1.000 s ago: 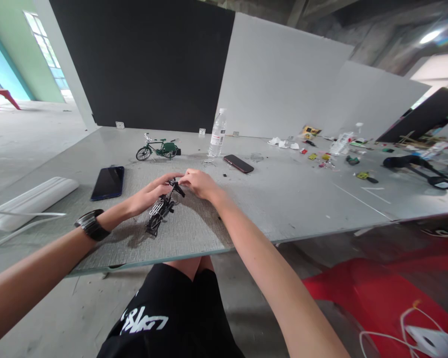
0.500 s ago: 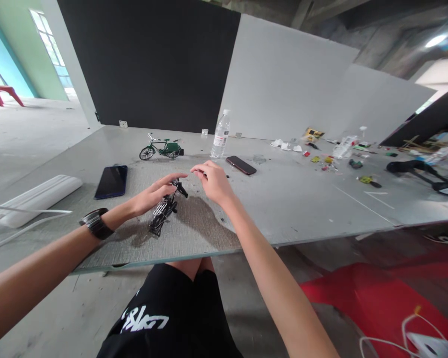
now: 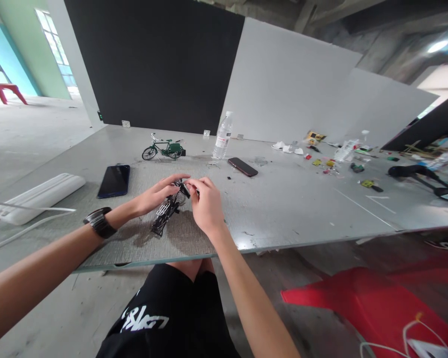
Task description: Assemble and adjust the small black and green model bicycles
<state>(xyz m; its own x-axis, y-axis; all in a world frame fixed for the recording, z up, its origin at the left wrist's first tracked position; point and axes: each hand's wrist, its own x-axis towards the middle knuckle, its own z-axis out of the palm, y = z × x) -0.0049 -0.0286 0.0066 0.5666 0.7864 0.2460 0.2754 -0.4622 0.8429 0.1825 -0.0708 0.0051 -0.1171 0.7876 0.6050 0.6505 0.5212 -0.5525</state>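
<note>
A small black model bicycle stands on the grey mat in front of me. My left hand, a black watch on its wrist, rests its fingers on the front end of the model. My right hand is curled at the same end, fingertips pinched on the black handlebar part. A finished green model bicycle stands farther back on the table.
A dark blue phone lies to the left, a second phone and a water bottle behind. A white power strip lies far left. Small parts and tools are scattered at right. A red stool stands below right.
My right hand lifted off the model half a second ago and has come back down onto its front end. The left hand has stayed on the model.
</note>
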